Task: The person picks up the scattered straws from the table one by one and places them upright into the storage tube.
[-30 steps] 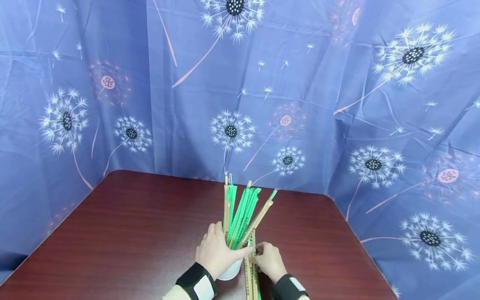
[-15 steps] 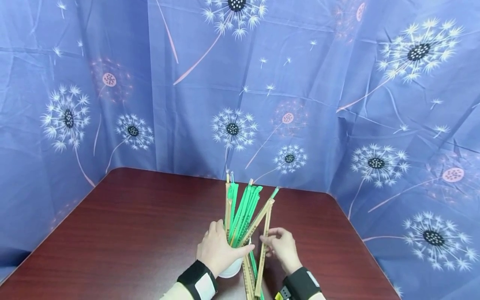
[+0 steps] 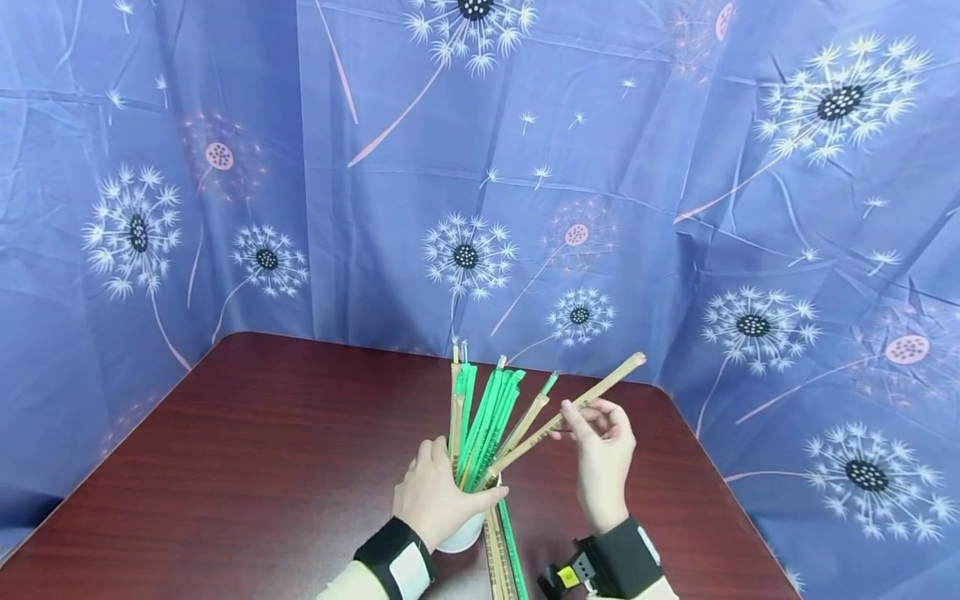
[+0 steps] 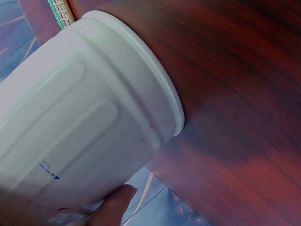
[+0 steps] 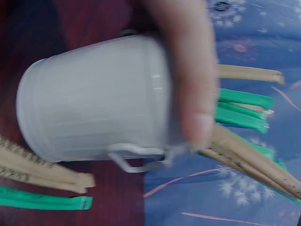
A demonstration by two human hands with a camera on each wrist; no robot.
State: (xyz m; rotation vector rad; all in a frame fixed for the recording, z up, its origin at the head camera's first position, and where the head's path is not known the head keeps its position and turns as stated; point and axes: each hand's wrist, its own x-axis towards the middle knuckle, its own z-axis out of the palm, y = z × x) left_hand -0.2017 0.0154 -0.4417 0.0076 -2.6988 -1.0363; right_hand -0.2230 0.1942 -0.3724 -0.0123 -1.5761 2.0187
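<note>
My left hand grips a small white pail standing on the dark red table. The pail fills the left wrist view, with a fingertip under it. Several green and tan paper-wrapped sticks stand in it. My right hand, raised to the right of the pail, pinches one tan wrapped stick. That stick slants with its lower end at the pail's mouth. In the right wrist view a finger lies across the pail.
More tan and green wrapped sticks lie flat on the table just right of the pail, also seen as loose sticks in the right wrist view. A blue dandelion-print cloth walls in the table's back and sides.
My right hand picked a tan stick off the table pile, then rose up and to the right, swinging the stick's far end high. The left hand stayed on the pail.
</note>
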